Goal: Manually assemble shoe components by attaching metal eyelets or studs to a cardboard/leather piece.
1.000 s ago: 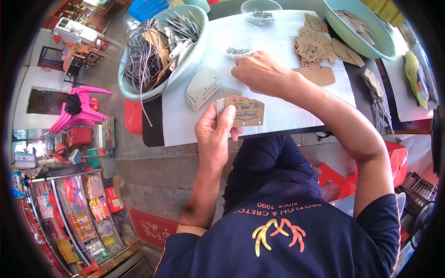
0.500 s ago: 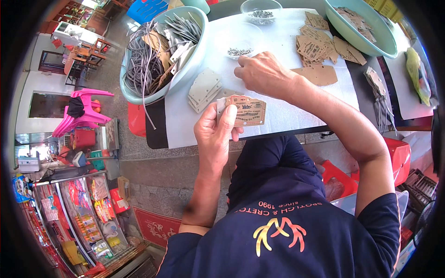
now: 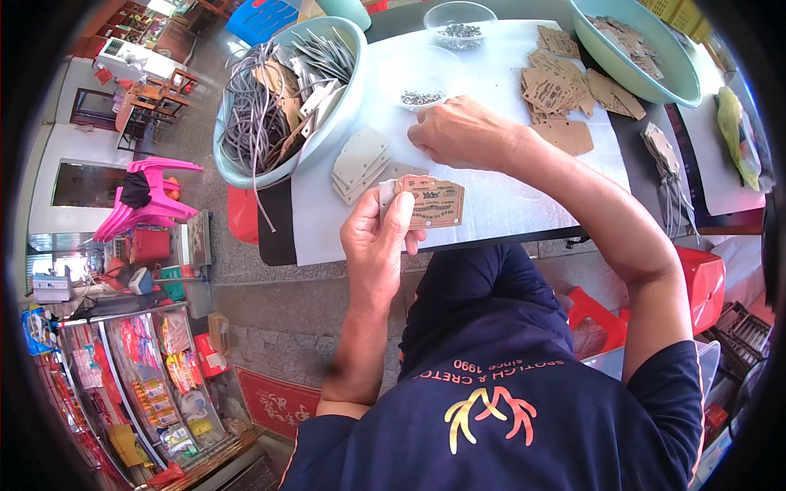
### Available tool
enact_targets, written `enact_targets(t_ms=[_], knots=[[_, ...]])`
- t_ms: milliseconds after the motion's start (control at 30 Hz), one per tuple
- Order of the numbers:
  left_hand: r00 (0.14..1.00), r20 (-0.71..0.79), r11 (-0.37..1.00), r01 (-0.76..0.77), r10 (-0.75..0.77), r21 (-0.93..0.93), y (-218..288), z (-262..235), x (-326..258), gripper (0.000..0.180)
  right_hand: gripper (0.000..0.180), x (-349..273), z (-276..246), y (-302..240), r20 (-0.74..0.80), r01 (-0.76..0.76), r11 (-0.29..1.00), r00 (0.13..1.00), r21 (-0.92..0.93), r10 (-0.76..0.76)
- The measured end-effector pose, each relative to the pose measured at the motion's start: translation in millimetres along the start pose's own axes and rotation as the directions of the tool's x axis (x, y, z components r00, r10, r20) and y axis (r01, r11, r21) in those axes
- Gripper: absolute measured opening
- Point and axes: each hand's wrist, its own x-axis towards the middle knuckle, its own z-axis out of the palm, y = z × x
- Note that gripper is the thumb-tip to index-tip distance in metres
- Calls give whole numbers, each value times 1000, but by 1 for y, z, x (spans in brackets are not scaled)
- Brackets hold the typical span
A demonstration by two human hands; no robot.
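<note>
So the tag (image 3: 431, 202) is the thing here: a brown card piece with rounded corners, held up in the left hand (image 3: 378, 241) just over the near edge of the surface (image 3: 499, 200). Thumb lies across its left end, fingers behind, so that hand is clamped on it. Its long axis runs roughly left to right, printed face up toward the camera.

The right hand (image 3: 463, 132) is further in, resting on the white sheet just beyond the tag, fingers curled together and pointing left. Looks like the fingertips are pinching something tiny, but it's too small to tell. It sits right next to a small clear dish (image 3: 423, 92) of dark little bits, so that hand is clearly the nearer one to the dish, and the tag lies back toward the person from it.

Just left of the tag there's a fanned grey stack (image 3: 360, 164) of blank pieces lying flat. Further left, a pale basin (image 3: 327, 131) stuffed with grey cords and more pieces hangs past the surface's left edge. A pile (image 3: 557, 90) of brown tags sits right of the right hand, with a second basin (image 3: 639, 65) behind it.

Open room is mostly the bare white strip to the right of the tag, along the near edge.
</note>
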Motion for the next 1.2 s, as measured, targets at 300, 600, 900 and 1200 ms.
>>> enact_targets(t_ms=[300, 600, 900, 1200], knots=[[1000, -13, 1000, 2, -2, -9, -3, -5, -3, 24, 10, -21, 1, -5, -251, 94, 995, 964, 29, -84], [996, -90, 998, -6, 1, -61, -2, -16, -6, 25, 15, -83, -21, -17, -39, 162, 974, 987, 156, -158], [997, -75, 997, -13, 7, -82, -1, -10, -3, 23, 11, -99, -24, -9, -183, 50, 934, 983, 353, 16], [996, -91, 994, 5, -15, -106, -2, -9, -4, 23, 14, -107, -21, -36, -57, -269, 842, 941, 468, 333]])
